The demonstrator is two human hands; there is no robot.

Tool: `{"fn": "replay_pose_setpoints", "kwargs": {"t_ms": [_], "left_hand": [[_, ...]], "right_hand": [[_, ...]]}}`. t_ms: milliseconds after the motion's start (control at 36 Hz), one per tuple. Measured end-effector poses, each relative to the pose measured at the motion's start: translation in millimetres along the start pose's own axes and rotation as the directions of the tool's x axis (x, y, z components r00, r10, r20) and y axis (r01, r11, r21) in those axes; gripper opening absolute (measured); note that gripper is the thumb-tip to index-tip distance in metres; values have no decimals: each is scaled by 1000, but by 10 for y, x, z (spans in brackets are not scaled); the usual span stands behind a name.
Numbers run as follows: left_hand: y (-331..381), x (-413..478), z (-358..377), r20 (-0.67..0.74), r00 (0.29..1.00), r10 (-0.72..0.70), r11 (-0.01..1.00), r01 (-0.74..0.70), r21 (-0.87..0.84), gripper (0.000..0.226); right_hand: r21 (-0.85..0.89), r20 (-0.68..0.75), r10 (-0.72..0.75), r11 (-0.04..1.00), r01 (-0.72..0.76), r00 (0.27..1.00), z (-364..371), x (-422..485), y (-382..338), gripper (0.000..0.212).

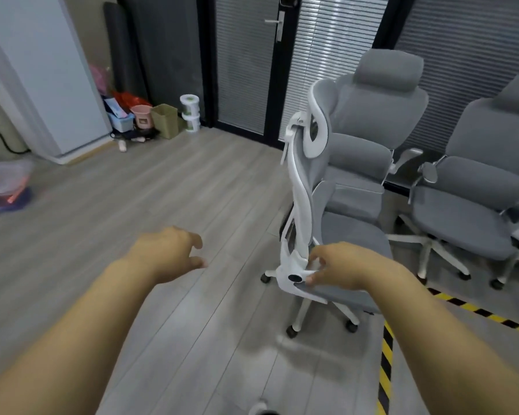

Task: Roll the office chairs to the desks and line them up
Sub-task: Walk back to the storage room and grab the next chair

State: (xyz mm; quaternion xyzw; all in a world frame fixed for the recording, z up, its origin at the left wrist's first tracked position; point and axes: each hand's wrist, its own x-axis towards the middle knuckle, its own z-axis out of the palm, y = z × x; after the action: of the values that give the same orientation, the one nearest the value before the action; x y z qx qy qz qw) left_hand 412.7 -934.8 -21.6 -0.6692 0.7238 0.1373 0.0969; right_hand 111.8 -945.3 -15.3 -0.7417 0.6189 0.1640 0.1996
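Both forearms reach out low in front of me over the grey plank floor [132,205]. My left hand [170,254] hangs in the air, fingers loosely curled and apart, holding nothing, well apart from any chair. My right hand [339,269] is at the rear edge of the nearest office chair [300,211], fingertips touching the white frame just beside its black knob [294,277], the fingers half spread rather than clamped. That chair stands side-on to me, its grey seat pointing right. Behind it sit a second grey chair [381,115] and a third [477,181], close together near the blinds. Yellow-black tape [385,357] runs along the floor by the wheels.
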Motion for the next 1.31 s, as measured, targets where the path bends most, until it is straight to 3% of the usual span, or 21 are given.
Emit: {"fn": "replay_pose_setpoints", "kwargs": {"t_ms": [139,444,611,806,972,1111,1306], "left_hand": [[-142,762,-219,4,1000,29,1000,-29,1,50],[-315,2490,-887,-19,996,82,996,-82,28,51],[-277,3329,-1157,-18,990,142,990,-142,26,51],[-128,4323,-1369,26,956,291,956,-292,40,51],[109,5171,-1586,46,889,455,884,-457,96,49],[359,5626,-1765,90,790,606,777,-613,142,42],[661,5860,-1800,14,631,775,627,-772,105,41]], "right_hand": [[-11,-10,-11,1000,11,1000,-368,654,-18,48],[16,-148,-13,1000,16,989,-1399,2041,23,60],[16,-295,100,995,-100,950,-1755,2653,59,48],[156,-233,265,960,-233,935,-1794,3248,83,42],[190,-250,423,903,-385,871,-1833,3522,75,55],[222,-215,526,847,-484,822,-1874,3575,5,39],[235,-232,630,775,-586,741,-1743,3460,-101,35]]}}
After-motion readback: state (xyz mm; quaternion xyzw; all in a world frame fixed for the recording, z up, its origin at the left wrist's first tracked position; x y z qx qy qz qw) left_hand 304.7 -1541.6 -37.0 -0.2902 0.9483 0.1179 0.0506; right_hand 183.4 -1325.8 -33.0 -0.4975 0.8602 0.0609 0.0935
